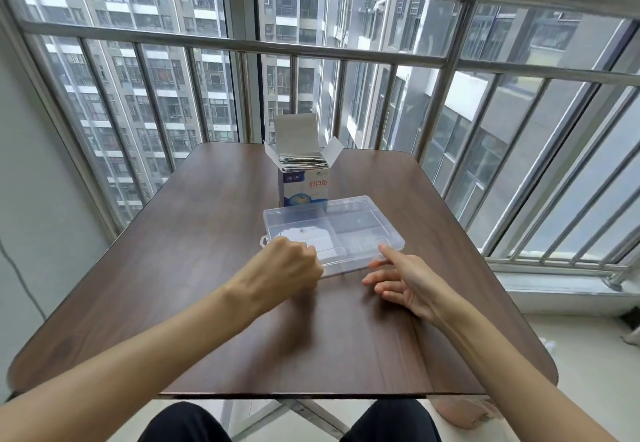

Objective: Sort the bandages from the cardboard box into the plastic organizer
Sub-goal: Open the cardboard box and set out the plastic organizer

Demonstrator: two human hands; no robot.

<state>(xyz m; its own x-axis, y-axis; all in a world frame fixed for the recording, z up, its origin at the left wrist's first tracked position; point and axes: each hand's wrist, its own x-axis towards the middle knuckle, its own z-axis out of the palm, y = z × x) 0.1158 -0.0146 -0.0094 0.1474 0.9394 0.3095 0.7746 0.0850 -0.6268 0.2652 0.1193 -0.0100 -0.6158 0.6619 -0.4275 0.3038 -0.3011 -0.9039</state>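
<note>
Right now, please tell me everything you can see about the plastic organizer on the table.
The plastic organizer is a flat, clear rectangular case with its lid closed and inner dividers showing through. It lies flat on the brown table, just in front of the open cardboard box. A small tab sticks out at its left side. The left hand, fingers curled, is at its near-left edge; the right hand touches its near-right corner with one finger.

A single wide-angle head view looks forward and down over the table (214, 303) from the seated person's side. It faces barred windows (194, 95), with both forearms close below.
</note>
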